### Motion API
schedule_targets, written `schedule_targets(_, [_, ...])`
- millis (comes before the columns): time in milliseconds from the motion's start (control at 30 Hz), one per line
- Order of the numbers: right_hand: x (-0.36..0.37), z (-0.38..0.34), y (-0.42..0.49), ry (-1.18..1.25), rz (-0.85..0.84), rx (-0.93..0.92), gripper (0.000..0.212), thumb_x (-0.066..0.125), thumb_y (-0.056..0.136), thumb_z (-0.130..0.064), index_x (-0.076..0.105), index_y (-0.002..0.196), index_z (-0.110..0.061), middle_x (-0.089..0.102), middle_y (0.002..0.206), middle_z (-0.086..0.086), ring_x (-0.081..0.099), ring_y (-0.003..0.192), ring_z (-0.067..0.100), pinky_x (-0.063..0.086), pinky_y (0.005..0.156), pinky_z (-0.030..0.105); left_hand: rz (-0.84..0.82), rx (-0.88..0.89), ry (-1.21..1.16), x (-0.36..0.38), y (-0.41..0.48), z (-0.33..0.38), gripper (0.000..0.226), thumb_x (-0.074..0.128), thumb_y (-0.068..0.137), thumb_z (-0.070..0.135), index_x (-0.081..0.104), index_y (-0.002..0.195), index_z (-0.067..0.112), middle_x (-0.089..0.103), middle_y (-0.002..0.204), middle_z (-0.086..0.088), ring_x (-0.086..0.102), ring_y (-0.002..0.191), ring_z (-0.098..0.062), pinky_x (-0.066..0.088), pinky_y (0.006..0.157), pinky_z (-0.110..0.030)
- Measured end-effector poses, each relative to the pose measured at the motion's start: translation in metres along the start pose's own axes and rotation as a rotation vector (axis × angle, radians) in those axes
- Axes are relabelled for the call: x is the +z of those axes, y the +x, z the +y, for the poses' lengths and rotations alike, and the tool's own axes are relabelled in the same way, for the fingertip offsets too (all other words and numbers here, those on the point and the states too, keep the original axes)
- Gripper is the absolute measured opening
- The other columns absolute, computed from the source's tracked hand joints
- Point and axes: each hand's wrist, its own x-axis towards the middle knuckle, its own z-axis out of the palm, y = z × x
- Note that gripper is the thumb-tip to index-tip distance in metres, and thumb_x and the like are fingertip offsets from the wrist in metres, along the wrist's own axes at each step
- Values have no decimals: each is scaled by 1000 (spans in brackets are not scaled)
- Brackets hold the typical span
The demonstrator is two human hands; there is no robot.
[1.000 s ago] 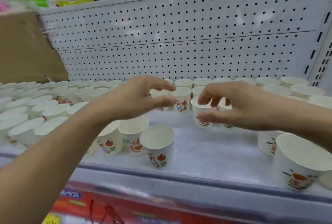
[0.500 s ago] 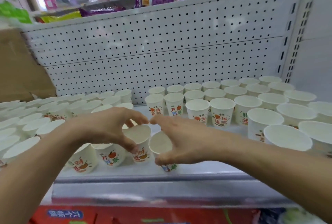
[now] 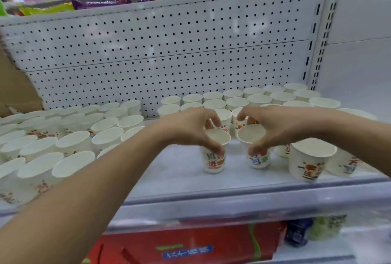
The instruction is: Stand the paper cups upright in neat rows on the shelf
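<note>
Grips one upright paper cup [image 3: 213,161] at the rim in curled left hand [image 3: 188,130]; grips second cup [image 3: 259,159] just beside it in curled right hand [image 3: 277,128], over the shelf [image 3: 169,179]

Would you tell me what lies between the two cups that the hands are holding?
Nothing: the head view shows only bare shelf between the left cup and the right cup.
</note>
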Motion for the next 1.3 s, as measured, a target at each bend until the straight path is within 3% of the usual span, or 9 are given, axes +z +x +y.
schedule_targets(100, [-2, 7, 0, 9, -17, 1, 87, 79, 67, -53, 31, 137, -36, 47, 136, -10, 49, 114, 14, 43, 94, 30, 9, -6, -3, 5, 12, 7, 69, 83, 62, 54, 54, 120, 32, 60, 112, 12, 58, 100, -10, 52, 90, -39])
schedule_targets(233, [-10, 14, -3, 40, -24, -6, 86, 76, 66, -59, 32, 137, -37, 49, 130, -13, 50, 115, 12, 44, 94, 31, 38, -41, -77, 2, 8, 5, 78, 84, 61, 56, 51, 127, 29, 59, 118, 11, 57, 103, -9, 50, 92, -34])
schedule_targets(433, [-9, 17, -2, 24, -1, -7, 73, 78, 69, -52, 38, 128, -36, 55, 120, -12, 55, 107, 11, 49, 91, 34, 87, -104, -239, 8, 6, 4, 74, 88, 59, 46, 51, 121, 27, 58, 109, 7, 62, 91, -12, 59, 68, -30])
schedule_targets(700, [-4, 22, 1, 59, 88, 18, 76, 79, 67, -52, 38, 126, -30, 56, 119, -6, 56, 105, 15, 50, 92, 35, 154, -103, -235, 13, 15, 4, 74, 87, 59, 49, 49, 119, 31, 61, 108, 12, 58, 94, -4, 53, 86, -34])
schedule_targets(1300, [-1, 26, 3, 47, 142, 47, 74, 77, 65, -58, 40, 123, -29, 57, 116, -6, 55, 101, 14, 49, 88, 33, 203, -122, -244, 15, 15, 4, 72, 88, 59, 47, 51, 118, 29, 61, 103, 12, 61, 92, -6, 54, 88, -39])
